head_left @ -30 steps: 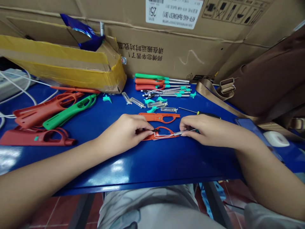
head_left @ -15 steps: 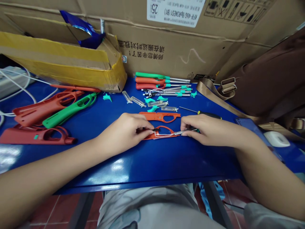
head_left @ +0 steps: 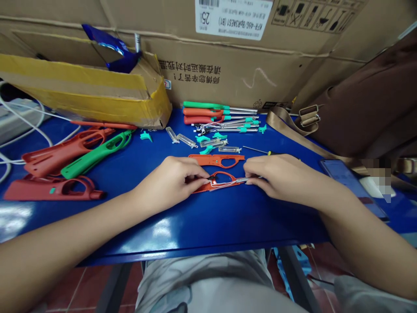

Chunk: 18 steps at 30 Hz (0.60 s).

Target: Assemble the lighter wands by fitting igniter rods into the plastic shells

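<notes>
An orange lighter shell half lies on the blue table between my hands, its trigger loop toward the back. My left hand is closed over its handle end, fingertips pinching a small black igniter. From there a white wire runs along the shell to a thin metal tube. My right hand pinches that tube at the shell's narrow tip; its far end is hidden in the fingers. Just behind lies a second orange shell half.
Assembled lighters, wired metal tubes, clear fuel tanks and teal triggers lie behind. Red and green shells are at left. A screwdriver, strap and phone lie right. Cardboard boxes stand behind.
My right hand has shifted slightly left, bringing the metal tube closer in line with the shell's tip. My left hand stays nearly where it was. The camera view has moved a little.
</notes>
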Tool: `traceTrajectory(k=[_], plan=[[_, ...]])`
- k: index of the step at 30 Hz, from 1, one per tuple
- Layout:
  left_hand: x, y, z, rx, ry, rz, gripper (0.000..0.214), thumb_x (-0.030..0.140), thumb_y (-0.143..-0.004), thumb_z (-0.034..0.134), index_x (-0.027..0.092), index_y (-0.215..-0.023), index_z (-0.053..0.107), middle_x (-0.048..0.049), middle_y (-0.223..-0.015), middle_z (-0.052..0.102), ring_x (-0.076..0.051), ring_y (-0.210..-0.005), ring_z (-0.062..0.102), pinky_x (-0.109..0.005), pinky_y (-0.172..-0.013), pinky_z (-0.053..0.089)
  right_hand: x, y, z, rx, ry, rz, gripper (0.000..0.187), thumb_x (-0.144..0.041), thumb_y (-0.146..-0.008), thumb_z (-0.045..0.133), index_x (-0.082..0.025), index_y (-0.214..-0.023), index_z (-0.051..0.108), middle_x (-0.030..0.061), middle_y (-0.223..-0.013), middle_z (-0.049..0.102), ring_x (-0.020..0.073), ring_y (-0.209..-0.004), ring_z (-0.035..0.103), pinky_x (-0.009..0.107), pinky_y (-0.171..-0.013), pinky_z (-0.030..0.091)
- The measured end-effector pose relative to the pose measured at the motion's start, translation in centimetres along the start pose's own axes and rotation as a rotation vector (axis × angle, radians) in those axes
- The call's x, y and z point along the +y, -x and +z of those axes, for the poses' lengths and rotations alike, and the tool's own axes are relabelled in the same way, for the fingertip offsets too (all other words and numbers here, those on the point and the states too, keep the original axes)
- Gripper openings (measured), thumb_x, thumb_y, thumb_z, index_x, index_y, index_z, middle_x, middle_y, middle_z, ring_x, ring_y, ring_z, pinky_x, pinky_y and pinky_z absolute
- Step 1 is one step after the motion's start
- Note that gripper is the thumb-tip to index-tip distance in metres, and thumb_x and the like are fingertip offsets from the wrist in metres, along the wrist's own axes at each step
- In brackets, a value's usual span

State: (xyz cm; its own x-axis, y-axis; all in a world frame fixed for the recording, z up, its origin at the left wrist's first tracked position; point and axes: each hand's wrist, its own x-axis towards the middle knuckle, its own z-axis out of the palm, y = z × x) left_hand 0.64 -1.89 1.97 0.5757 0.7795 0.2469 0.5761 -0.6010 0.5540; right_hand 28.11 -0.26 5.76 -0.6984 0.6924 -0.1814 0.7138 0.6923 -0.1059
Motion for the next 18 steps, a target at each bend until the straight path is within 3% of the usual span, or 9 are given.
traceTrajectory(k=[8, 10, 12, 18], plan=[[-0.1, 0.0, 0.0, -0.012, -0.017, -0.018, 0.015, 0.018, -0.091, 0.067, 0.017, -0.097, 0.08, -0.0046, -0.09, 0.079, -0.015, -0.075, 0.071, -0.025, -0.068, 0.053, 1.6, 0.2, 0.1, 0.058, -0.068, -0.052, 0.009, -0.029, -0.097, 0.059, -0.023, -0.097, 0.066, 0.006, -0.109, 0.068, 0.0237, -0.098, 0.063, 0.032, -0.071, 0.042], [-0.2, 0.0, 0.0, -0.011, -0.02, -0.008, 0.015, 0.019, -0.092, 0.066, 0.018, -0.097, 0.08, -0.0045, -0.091, 0.079, -0.015, -0.076, 0.072, -0.025, -0.069, 0.053, 1.8, 0.2, 0.1, 0.072, -0.146, -0.07, 0.016, -0.035, -0.095, 0.063, -0.023, -0.105, 0.067, 0.0069, -0.114, 0.068, 0.0242, -0.1, 0.064, 0.034, -0.076, 0.045], [-0.2, 0.1, 0.0, -0.008, -0.027, 0.009, 0.016, 0.019, -0.093, 0.065, 0.018, -0.098, 0.08, -0.004, -0.09, 0.079, -0.015, -0.077, 0.072, -0.025, -0.069, 0.053, 1.8, 0.1, 0.1, 0.093, -0.237, -0.087, 0.021, -0.038, -0.095, 0.063, -0.023, -0.108, 0.069, 0.0071, -0.111, 0.07, 0.0236, -0.098, 0.064, 0.034, -0.08, 0.046], [-0.2, 0.1, 0.1, 0.003, -0.031, 0.033, 0.015, 0.017, -0.092, 0.067, 0.017, -0.098, 0.08, -0.0032, -0.089, 0.078, -0.015, -0.076, 0.071, -0.024, -0.067, 0.053, 1.1, -1.3, 1.0, 0.108, -0.39, -0.037, 0.017, -0.03, -0.097, 0.058, -0.02, -0.09, 0.07, 0.0043, -0.091, 0.073, 0.0186, -0.084, 0.064, 0.031, -0.076, 0.044]])
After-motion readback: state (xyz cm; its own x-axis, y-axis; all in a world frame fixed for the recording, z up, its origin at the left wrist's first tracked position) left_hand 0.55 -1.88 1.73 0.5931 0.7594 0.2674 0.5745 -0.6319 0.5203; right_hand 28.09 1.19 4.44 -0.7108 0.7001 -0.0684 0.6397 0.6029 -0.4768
